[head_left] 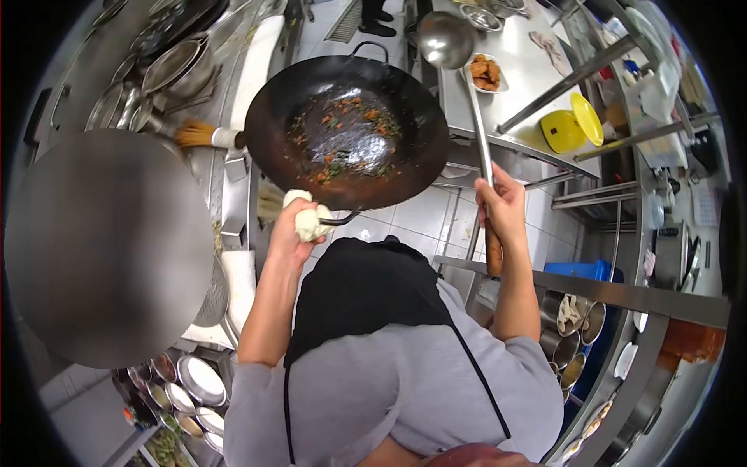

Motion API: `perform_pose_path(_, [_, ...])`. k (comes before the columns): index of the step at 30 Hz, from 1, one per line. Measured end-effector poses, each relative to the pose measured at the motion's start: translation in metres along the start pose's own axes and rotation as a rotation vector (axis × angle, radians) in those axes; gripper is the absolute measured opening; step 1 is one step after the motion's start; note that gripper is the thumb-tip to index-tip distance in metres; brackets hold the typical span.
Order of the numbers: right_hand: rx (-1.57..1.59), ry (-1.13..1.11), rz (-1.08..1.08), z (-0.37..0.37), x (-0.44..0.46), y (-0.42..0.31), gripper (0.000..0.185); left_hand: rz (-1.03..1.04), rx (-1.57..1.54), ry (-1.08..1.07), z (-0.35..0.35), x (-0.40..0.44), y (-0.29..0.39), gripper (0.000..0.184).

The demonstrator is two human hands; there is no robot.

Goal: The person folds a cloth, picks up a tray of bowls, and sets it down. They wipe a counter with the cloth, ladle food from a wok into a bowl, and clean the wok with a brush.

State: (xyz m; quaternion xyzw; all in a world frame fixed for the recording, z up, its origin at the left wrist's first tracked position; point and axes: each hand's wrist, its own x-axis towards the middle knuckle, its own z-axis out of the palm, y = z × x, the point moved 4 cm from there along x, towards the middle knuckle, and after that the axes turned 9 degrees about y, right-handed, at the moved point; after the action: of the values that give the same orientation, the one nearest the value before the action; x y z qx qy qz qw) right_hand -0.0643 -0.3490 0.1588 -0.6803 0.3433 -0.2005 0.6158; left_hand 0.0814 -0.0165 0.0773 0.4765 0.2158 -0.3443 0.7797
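My left hand (294, 235) is closed around a pale folded cloth (310, 222) wrapped on the near handle of a black wok (268, 105). The wok is lifted in front of me, and bits of chopped green and orange food (334, 167) cling to its oily inside. In my right hand (502, 204) is a long ladle (446, 40), gripped near its wooden handle end. Its metal bowl is raised beyond the wok's right rim, by a white bowl of browned fried pieces (485, 74) on the steel counter.
Strainers (177, 70) and a bamboo brush (196, 135) lie on the left range. A yellow container (563, 129) stands on the right counter (513, 101). Several metal pots (572, 366) are low at right. A person's dark shoe (378, 29) shows ahead. A grey oval (109, 249) covers the left side.
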Motion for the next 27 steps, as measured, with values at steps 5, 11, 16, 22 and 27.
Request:
perform_pose_path(5, [-0.604, -0.141, -0.237, 0.035, 0.004, 0.007, 0.050, 0.083, 0.041, -0.018, -0.003, -0.003, 0.000, 0.019])
perform_pose_path(11, [-0.716, -0.190, -0.428, 0.062, -0.020, 0.029, 0.055, 0.215, 0.080, 0.028, 0.000, -0.010, 0.020, 0.017])
perform_pose_path(16, [-0.728, -0.192, -0.567, 0.075, -0.011, 0.005, 0.058, 0.294, 0.108, 0.044, 0.008, -0.021, 0.033, 0.017])
perform_pose_path(22, [-0.777, -0.199, -0.719, 0.097, 0.000, -0.011, 0.058, 0.367, 0.118, 0.025, 0.011, -0.018, 0.044, 0.019])
perform_pose_path(27, [-0.665, -0.374, -0.647, 0.055, -0.073, 0.007, 0.065, 0.372, 0.101, 0.032, 0.007, -0.014, 0.047, 0.019])
